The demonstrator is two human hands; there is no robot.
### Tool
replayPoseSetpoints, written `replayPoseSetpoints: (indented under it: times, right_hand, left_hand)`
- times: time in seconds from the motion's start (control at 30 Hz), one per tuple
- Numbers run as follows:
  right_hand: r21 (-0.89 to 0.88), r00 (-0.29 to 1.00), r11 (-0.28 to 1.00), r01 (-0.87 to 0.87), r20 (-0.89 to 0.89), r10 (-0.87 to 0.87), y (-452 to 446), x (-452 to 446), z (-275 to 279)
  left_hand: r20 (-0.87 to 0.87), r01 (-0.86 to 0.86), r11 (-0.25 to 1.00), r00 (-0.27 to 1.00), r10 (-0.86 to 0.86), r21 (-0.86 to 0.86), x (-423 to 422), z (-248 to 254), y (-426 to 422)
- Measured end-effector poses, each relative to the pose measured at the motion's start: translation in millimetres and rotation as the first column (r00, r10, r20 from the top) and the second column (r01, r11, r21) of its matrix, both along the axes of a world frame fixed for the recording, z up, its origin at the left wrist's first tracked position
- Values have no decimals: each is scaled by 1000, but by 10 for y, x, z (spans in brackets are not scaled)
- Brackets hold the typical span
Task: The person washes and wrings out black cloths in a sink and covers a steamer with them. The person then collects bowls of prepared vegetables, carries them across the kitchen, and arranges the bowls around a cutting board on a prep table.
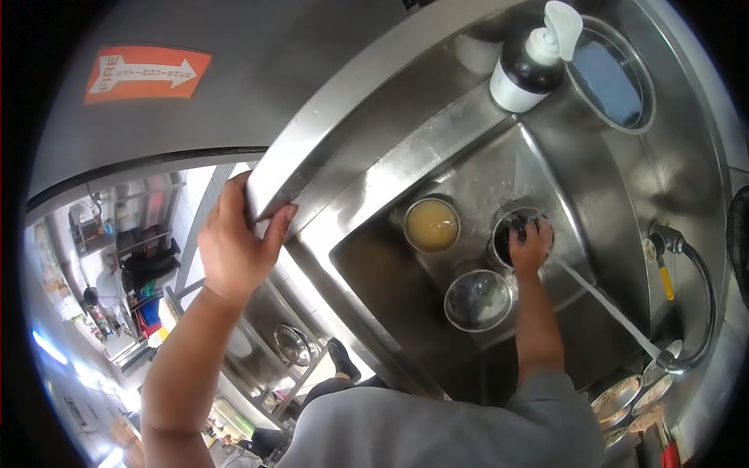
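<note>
My left hand (242, 242) is wrapped over the raised metal edge of the sink counter (269, 183), thumb on the inner side. Down in the steel sink (476, 168), my right hand (532, 243) reaches into a round metal bowl (496, 248) with dark contents. Its fingers curl into dark clumps, and the fingertips are partly hidden. Left of that bowl stands another bowl holding cloudy yellowish liquid (431, 225). A third metal bowl (478, 301), nearer my body, has clear liquid or a wet, shiny inside. A stream of water (601, 300) runs toward the right hand's bowl.
A dark pump bottle (530, 74) with a white top stands on the sink's far ledge beside an oval metal tray (652, 105) with a blue item. The hose faucet (710, 312) curves along the right. Several pans (616, 402) sit at lower right. Shelves (144, 210) show at left.
</note>
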State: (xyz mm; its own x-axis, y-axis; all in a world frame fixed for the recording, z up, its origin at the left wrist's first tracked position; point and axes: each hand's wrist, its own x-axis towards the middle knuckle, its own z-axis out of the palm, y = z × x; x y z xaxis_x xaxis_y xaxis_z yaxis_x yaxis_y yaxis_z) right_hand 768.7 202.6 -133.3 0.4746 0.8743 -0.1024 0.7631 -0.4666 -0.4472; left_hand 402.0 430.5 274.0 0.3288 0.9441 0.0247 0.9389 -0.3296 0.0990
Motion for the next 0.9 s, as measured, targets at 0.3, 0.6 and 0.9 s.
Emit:
replayPoseSetpoints:
  times: [0.3, 0.6, 0.9]
  right_hand:
    - [-246, 981, 963, -114, 125, 148, -22, -109, -534]
    - [-544, 986, 831, 115, -37, -161, 416, -10, 332]
    - [-487, 972, 873, 24, 214, 93, -124, 11, -624]
  left_hand:
    - [14, 4, 1000, 1000, -4, 26, -11, -28, 12]
    - [-15, 50, 996, 999, -49, 69, -50, -5, 19]
    - [17, 37, 997, 999, -38, 63, -31, -38, 6]
